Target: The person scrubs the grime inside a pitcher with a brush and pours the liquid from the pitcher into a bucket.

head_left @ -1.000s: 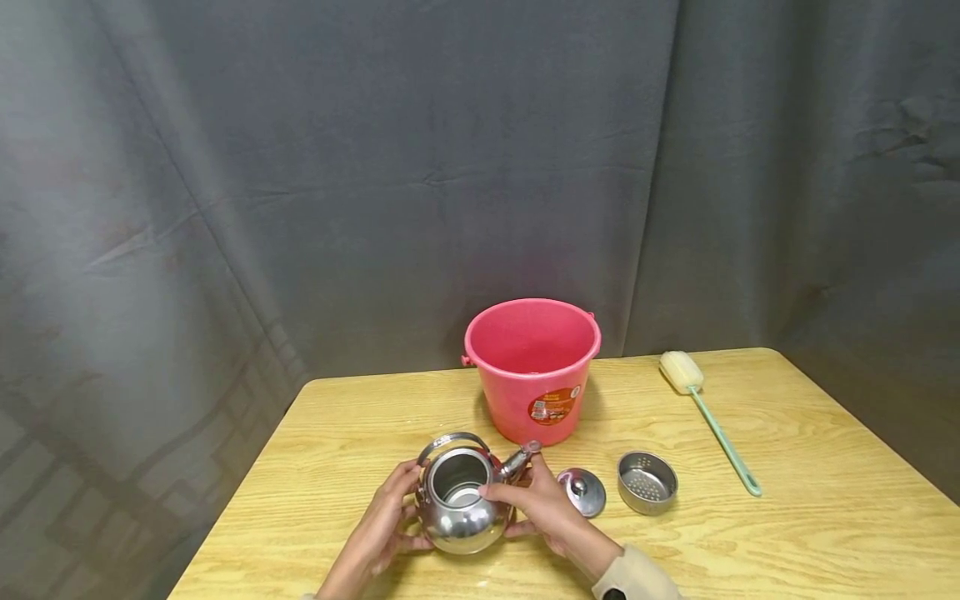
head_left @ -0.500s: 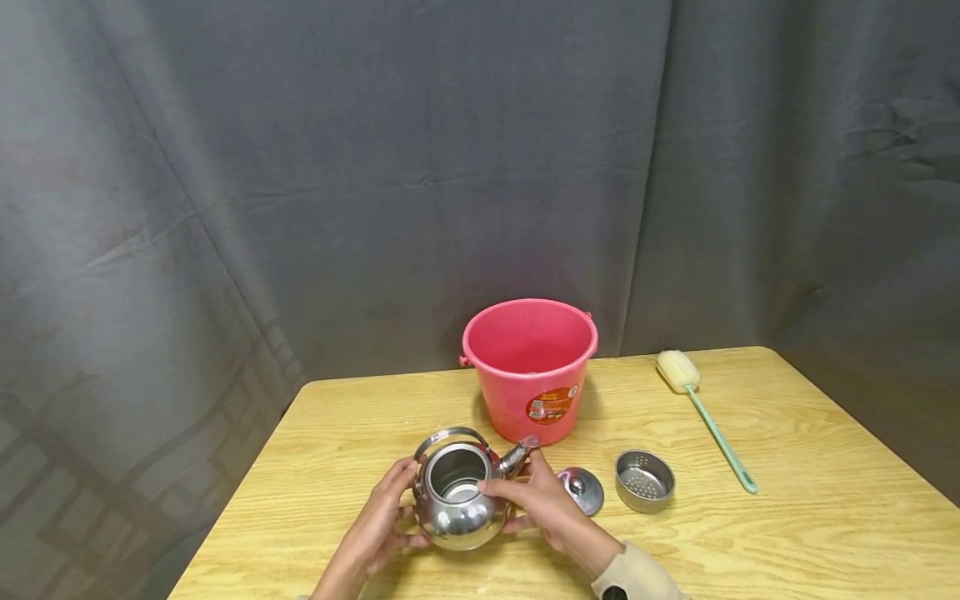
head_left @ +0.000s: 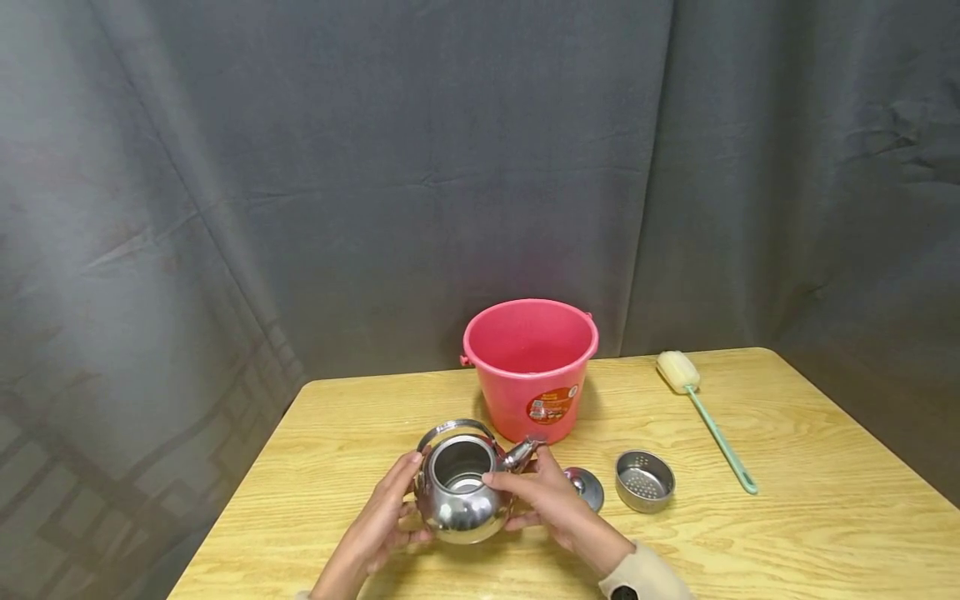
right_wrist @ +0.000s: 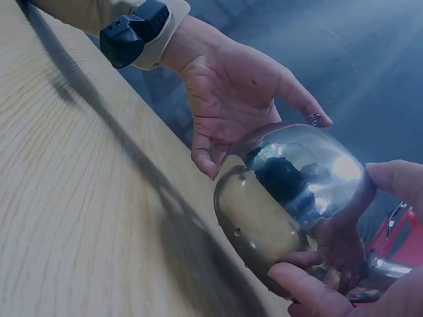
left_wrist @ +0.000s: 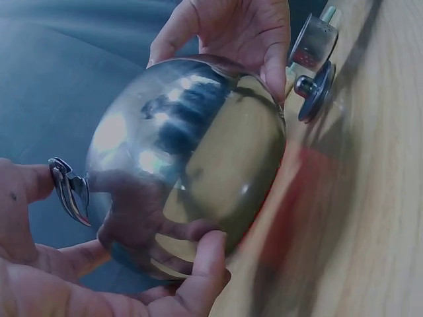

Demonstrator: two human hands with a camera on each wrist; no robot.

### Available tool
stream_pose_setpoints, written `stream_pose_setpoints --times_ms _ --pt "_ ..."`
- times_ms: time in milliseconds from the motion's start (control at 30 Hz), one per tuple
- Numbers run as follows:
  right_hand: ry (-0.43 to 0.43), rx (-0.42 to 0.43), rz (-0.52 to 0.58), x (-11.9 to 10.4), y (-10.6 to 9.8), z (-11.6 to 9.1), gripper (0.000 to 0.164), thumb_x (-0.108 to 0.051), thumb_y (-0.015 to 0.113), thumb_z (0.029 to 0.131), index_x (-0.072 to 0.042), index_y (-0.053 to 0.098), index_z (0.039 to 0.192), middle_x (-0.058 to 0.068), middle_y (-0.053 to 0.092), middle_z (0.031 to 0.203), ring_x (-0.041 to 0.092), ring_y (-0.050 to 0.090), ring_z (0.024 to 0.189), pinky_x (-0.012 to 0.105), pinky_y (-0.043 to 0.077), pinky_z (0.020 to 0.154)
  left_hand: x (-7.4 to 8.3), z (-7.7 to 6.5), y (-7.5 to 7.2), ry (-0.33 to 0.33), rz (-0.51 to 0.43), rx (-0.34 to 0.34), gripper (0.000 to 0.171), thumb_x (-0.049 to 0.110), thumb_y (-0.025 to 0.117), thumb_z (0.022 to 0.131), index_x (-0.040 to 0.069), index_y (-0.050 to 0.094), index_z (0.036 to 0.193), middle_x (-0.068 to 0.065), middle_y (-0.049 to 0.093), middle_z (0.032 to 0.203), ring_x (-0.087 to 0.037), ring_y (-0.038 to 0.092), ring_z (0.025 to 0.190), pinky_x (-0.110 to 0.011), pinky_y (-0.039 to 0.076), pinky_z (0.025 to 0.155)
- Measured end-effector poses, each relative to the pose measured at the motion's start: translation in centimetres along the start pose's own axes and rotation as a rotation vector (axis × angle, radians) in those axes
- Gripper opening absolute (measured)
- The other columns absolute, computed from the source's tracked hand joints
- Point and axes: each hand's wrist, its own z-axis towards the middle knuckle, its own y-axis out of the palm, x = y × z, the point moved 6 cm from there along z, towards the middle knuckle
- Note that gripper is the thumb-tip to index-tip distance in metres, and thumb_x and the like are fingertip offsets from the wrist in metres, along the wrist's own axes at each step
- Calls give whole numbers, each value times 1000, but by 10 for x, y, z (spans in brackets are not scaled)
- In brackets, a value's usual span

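A shiny stainless steel kettle [head_left: 461, 512], lidless, is held between both hands close over the wooden table. Its round mouth faces the head camera, and its spout points right and away. My left hand [head_left: 382, 521] grips the left side, its fingers spread round the belly [left_wrist: 192, 152] near the handle mount. My right hand [head_left: 551, 500] holds the spout side, the thumb at the mouth's rim and other fingers below the spout. In the right wrist view a few drops cling to the kettle's base [right_wrist: 258, 211]. The kettle lid [head_left: 585, 487] lies partly hidden behind my right hand.
A pink bucket [head_left: 495, 400] stands just beyond the kettle. To the right sits a perforated steel strainer cup [head_left: 645, 482]. Farther right lies a sponge brush [head_left: 678, 372] with a long pale green handle. Grey cloth [head_left: 375, 208] hangs behind the table [head_left: 360, 417].
The kettle and both hands have shifted slightly away from me, with the spout swinging a little right. My right hand now covers more of the lid. Both hands keep their hold.
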Motion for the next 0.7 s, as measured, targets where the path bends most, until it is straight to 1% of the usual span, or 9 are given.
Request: stream_pose_setpoints --times_ms 100,267,333,400,500,533,567,633,700 --pt "-1 -1 14 -5 -1 -2 65 -18 76 81 0 32 126 23 46 117 31 59 94 49 58 63 6 -1 3 15 -13 -21 66 50 41 100 11 25 152 -36 16 146 -55 31 121 -44 55 71" --pt "-6 -25 44 -14 -1 -7 64 -16 75 82 -1 31 126 24 44 122 33 56 101 51 57 67 15 -3 8 33 -25 -40 67 49 40 101 11 22 153 -33 15 146 -53 29 121 -49 54 73" --pt "-14 -33 48 -18 -1 -10 64 -15 74 82 0 30 126 24 43 123 33 55 102 51 57 67 18 -4 10 41 -35 -44 68 48 39 101 11 20 154 -33 12 148 -56 26 123 -53 53 74" --pt "-25 -39 50 -22 -2 -12 64 -15 74 82 0 30 126 24 43 125 32 55 102 50 57 68 21 -3 12 54 -47 -59 68 48 38 102 10 18 155 -33 9 148 -61 19 126 -59 52 75" --pt "-42 -41 48 -29 -3 -15 63 -14 74 82 -1 31 126 23 42 126 31 55 102 50 57 67 27 -3 15 71 -44 -79 69 49 36 102 9 16 155 -34 9 148 -64 17 127 -63 50 78" --pt "-45 -43 52 -32 -4 -16 63 -14 74 82 -1 31 126 22 42 126 31 55 102 50 57 67 30 -3 16 76 -41 -90 69 49 35 102 9 15 155 -35 9 148 -64 18 127 -62 50 78" --pt "-48 -46 54 -34 -5 -16 62 -15 74 83 -1 31 126 22 42 126 30 55 102 51 57 67 32 -3 18 81 -38 -99 69 49 34 102 9 15 155 -35 10 148 -64 23 126 -61 51 78" --pt "-52 -53 58 -39 -7 -17 64 -14 73 83 -1 31 129 22 43 125 30 55 102 51 57 68 37 -2 20 85 -27 -110 69 50 33 102 10 14 155 -34 11 148 -58 38 120 -55 53 77" --pt "-51 -68 66 -43 -9 -18 64 -14 72 83 0 30 129 22 44 124 29 56 102 52 57 70 41 -1 22 89 -27 -122 69 51 33 102 11 14 155 -34 12 149 -53 50 112 -50 55 75"
